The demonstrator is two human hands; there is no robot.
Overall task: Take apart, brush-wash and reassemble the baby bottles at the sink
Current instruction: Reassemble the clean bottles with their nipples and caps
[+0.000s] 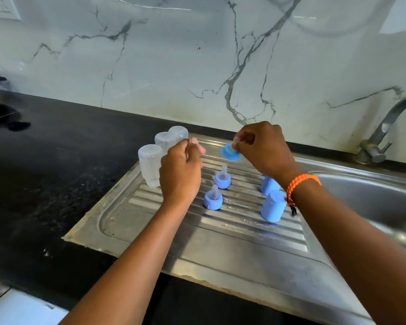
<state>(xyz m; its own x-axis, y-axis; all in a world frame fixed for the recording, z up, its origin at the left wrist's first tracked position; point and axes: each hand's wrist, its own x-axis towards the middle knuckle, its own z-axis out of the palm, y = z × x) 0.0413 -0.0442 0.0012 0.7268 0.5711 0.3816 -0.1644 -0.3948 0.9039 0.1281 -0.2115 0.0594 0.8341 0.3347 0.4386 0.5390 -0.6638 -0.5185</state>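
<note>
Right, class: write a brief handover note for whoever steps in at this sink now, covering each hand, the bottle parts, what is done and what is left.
Right hand: pinches the teat of a blue plastic collar held above the ribbed steel draining board.
Left hand: curled; what it holds cannot be told.
On the board: three clear plastic bottle bodies upside down, two blue collars with clear teats upright, two blue caps.
Done: bottles apart, apparently washed.
Left: reassemble everything.

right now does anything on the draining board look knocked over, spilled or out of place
Nothing stands out. Three clear bottles stand upside down, two nipple rings and two blue caps sit upright on the draining board; the right hand holds a third ring.
</note>
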